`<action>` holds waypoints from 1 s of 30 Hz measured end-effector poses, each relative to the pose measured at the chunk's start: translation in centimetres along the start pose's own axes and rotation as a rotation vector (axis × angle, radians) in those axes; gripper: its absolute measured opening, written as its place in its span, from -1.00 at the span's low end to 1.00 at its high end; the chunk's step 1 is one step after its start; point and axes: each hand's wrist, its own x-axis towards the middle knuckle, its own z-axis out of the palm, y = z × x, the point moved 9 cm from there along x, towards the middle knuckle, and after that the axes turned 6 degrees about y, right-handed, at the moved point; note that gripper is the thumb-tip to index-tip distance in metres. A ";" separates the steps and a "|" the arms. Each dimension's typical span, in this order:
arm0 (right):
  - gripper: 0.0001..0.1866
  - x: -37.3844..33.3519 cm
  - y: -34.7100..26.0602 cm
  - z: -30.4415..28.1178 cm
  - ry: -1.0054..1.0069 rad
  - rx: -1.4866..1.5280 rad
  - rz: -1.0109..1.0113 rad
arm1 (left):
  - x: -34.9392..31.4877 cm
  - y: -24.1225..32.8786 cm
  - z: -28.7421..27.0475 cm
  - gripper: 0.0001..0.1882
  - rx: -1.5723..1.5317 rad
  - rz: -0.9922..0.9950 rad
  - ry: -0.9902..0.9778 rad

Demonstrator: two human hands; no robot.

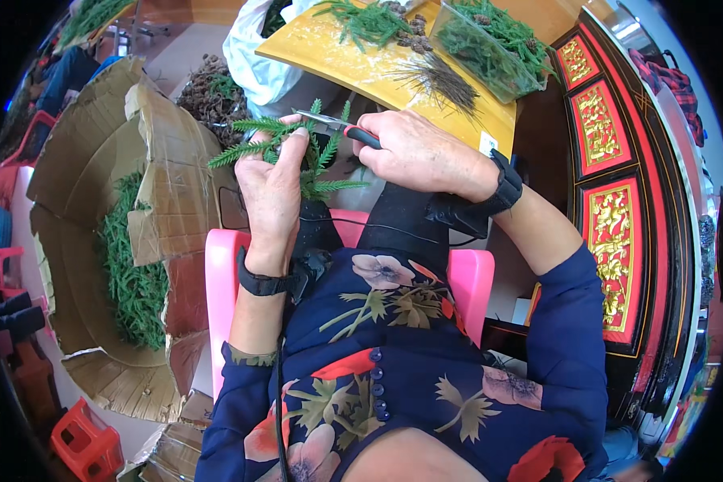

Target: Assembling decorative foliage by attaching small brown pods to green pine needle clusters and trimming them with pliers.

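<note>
My left hand (270, 189) is closed on an artificial pine sprig (329, 154), its green needled tips fanning out around the fingers. In my right hand (418, 149) is a pair of pliers (362, 136) with red and black handles. The metal jaws point left and reach over the top of the sprig, close to my left thumb. Fingers and needles hide the middle of the sprig, so I cannot tell what the jaws touch.
A yellow table (377, 68) ahead carries green sprigs (367, 22), pine cones (414, 36), thin brown stems (450, 84) and a clear box (490, 52) of greenery. A large cardboard box (173, 185) with more greenery stands left. Carved red-and-gold panels (610, 249) stand right.
</note>
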 end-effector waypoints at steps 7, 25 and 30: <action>-0.72 0.5 0.9 -0.2 0.002 0.030 -0.120 | 0.3 -0.2 0.5 -0.89 -0.066 -0.096 -0.098; -0.77 -0.7 -0.5 -0.9 0.176 -0.013 -0.496 | -1.1 -2.2 2.3 -0.87 -0.231 -0.477 -0.403; -0.80 -0.4 -0.1 -1.4 0.248 -0.080 -0.473 | -0.6 -1.9 2.3 -0.88 -0.181 -0.421 -0.394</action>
